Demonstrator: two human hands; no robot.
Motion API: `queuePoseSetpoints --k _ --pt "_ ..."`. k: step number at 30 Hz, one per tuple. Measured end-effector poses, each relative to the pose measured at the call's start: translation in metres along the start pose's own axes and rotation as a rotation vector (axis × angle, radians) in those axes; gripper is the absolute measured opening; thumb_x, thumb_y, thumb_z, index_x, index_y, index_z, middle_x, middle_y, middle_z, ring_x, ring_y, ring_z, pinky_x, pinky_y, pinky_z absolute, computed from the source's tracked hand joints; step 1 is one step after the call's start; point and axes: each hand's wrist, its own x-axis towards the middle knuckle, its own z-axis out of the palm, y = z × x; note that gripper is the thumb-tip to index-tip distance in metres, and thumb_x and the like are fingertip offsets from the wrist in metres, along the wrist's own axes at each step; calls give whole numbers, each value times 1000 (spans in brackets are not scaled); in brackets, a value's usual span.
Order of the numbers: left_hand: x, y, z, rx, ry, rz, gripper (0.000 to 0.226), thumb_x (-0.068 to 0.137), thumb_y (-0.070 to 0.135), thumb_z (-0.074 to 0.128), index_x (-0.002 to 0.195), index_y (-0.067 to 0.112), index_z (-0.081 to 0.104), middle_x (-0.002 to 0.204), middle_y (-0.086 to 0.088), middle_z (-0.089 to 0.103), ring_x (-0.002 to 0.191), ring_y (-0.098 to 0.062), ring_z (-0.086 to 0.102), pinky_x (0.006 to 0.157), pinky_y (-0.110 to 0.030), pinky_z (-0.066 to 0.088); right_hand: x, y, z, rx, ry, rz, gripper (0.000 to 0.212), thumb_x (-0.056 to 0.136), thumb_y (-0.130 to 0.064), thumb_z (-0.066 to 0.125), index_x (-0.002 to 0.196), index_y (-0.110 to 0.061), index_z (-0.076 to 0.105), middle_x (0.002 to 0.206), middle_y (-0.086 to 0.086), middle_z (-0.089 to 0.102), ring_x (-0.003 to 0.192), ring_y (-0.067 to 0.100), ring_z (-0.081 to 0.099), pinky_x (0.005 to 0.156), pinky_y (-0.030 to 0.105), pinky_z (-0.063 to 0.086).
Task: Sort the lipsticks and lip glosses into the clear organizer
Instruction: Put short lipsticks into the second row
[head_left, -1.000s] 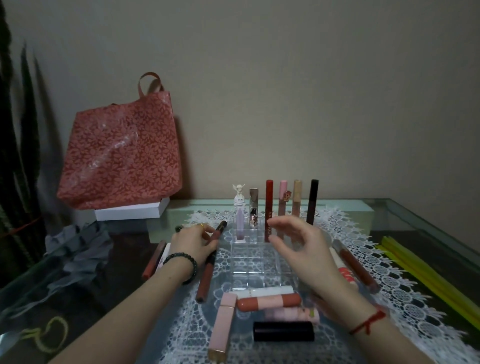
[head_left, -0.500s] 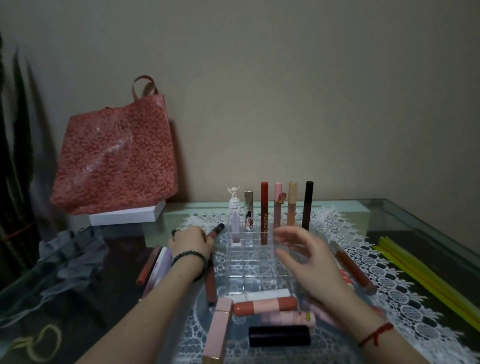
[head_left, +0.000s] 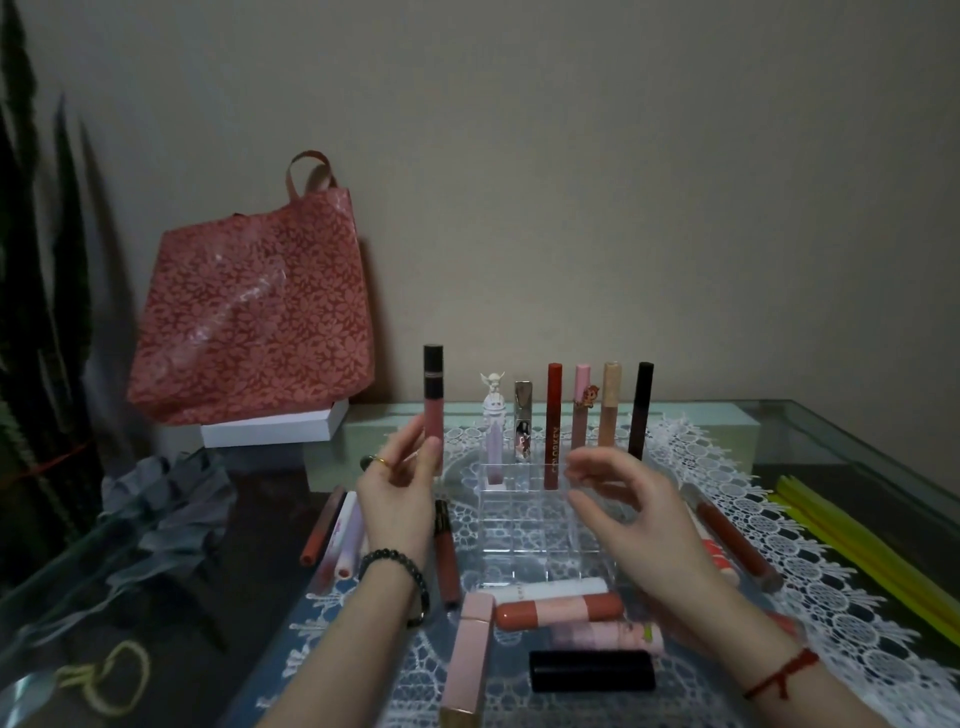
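Gloss in hand: I see the pink lip gloss (head_left: 433, 410) with a black cap standing upright in the left hand (head_left: 397, 499), raised to the left of the clear organizer (head_left: 540, 525) and apart from it.
Left fingers: thumb and fingertips (head_left: 430, 457) pinch the lower end of the tube; most of its pink body and the whole cap stand clear above them. A gold ring and a dark bead bracelet (head_left: 402, 577) show on that hand and wrist.
Right hand: the right hand (head_left: 631, 512) hovers over the organizer's right side, fingers loosely curled and apart, holding nothing that I can see.
Organizer: a clear grid of square cells on the white lace mat (head_left: 810, 587); only the far row is filled.
Far row: left to right, a white figurine-topped tube (head_left: 494, 431), a silver tube (head_left: 522, 426), a red tube (head_left: 554, 421), a pink tube (head_left: 581, 405), a tan tube (head_left: 610, 402), a dark tube (head_left: 641, 410), all upright.
Loose pieces: a black lipstick (head_left: 592, 670), a coral tube (head_left: 558, 610) and a pale pink square tube (head_left: 470, 660) lie flat on the mat near me.
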Motion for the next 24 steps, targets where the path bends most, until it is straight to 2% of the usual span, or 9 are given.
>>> queuePoseSetpoints --k 2,7,10,12,15,19,24 --pt "-5 0 1 -2 -74 26 30 82 10 60 90 38 60 90 19 64 80 11 60 66 -5 47 5 -2 2 16 11 -16 32 80 -10 64 99 -35 60 96 -18 64 92 -4 58 80 14 48" --pt "-12 -4 4 32 -223 50 29 81 10 61 90 37 64 92 21 68 90 3 62 76 -12 50 26 -14 17 80 -6 -4 29 81 -12 62 104 -30 59 92 -12 63 83 -3 58 74 8 48" --pt "-12 -5 5 45 -286 65 29 82 9 60 92 36 63 89 28 67 84 7 62 71 -8 48 42 -21 29 106 -10 2 30 80 -17 64 108 -28 59 91 -12 64 82 -4 59 71 9 49" --pt "-12 -6 6 39 -310 69 28 81 8 61 93 34 64 88 26 68 83 7 62 67 -6 46 49 -25 38 134 -11 -3 28 79 -18 66 105 -29 61 89 -13 64 82 0 61 69 10 50" --pt "-8 -10 5 35 -331 79 24 80 10 63 96 28 66 92 16 70 90 2 63 72 -9 47 55 -25 48 187 0 1 27 77 -15 69 103 -20 64 87 -11 66 80 3 63 65 8 49" --pt "-6 -12 4 36 -355 97 26 79 9 64 100 23 67 94 16 70 92 1 63 73 -9 47 56 -22 52 185 37 -16 26 78 -12 68 103 -16 65 84 -13 65 73 -10 59 58 2 44" --pt "-5 -14 3 94 -370 125 31 81 9 62 99 34 65 98 23 67 97 5 60 80 -8 45 57 -16 52 164 86 -9 25 79 -10 66 103 -15 65 87 -13 65 72 -15 58 60 1 44"
